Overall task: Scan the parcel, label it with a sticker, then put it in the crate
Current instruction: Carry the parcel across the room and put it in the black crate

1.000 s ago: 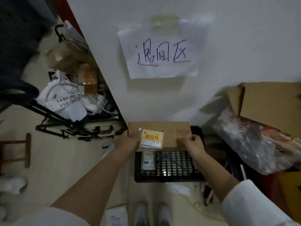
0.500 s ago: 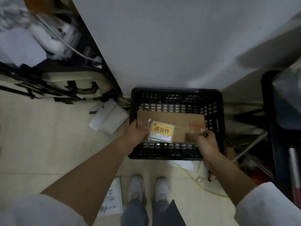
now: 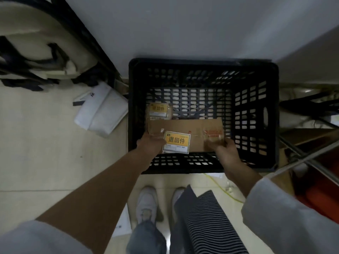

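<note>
You are pinching the parcel [image 3: 185, 133] in both hands [image 3: 152, 143] [image 3: 222, 148] at frame centre, risking crushing the packet [image 3: 158, 111] in the crate [image 3: 256, 114].

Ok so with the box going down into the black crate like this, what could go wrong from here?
1. The flat brown cardboard parcel may land on the smaller stickered packet already in the black plastic lattice crate, so it could end up tilted.
2. The left hand and right hand grip its near corners only; the far edge might dip and catch.
</note>
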The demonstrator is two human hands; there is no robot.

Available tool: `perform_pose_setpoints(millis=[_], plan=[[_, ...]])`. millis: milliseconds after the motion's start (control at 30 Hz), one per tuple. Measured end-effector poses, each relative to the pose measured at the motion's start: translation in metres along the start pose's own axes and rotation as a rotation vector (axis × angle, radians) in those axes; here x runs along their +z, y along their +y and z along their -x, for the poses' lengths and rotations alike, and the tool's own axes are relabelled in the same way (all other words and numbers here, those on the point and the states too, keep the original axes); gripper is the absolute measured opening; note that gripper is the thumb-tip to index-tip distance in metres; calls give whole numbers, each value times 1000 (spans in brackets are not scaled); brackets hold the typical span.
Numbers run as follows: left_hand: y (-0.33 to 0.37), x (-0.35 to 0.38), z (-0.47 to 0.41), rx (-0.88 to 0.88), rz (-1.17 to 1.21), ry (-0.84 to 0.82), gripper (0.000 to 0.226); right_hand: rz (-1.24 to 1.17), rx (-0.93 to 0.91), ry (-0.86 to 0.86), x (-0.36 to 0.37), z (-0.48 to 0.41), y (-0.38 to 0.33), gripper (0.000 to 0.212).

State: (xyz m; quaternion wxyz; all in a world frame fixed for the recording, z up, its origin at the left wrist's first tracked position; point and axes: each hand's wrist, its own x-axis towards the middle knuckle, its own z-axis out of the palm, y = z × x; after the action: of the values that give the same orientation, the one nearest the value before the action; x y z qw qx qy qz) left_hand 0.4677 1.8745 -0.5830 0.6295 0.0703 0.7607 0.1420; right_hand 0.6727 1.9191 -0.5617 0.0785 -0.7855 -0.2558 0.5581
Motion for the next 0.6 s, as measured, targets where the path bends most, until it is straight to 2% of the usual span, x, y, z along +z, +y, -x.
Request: perform_pose_setpoints(millis=[267, 367, 533, 600], plan=[[-5, 9, -26, -6, 83, -24, 45, -21, 51, -32, 17, -41, 17, 66], [0, 8, -31, 39, 120, -2, 46, -34, 24, -104, 19, -44, 11, 62], [-2, 6, -25, 68, 63, -44, 49, -31, 44, -83, 19, -40, 1, 87], [1, 4, -18, 40, 64, -22, 47, -18, 55, -97, 15, -33, -1, 78]])
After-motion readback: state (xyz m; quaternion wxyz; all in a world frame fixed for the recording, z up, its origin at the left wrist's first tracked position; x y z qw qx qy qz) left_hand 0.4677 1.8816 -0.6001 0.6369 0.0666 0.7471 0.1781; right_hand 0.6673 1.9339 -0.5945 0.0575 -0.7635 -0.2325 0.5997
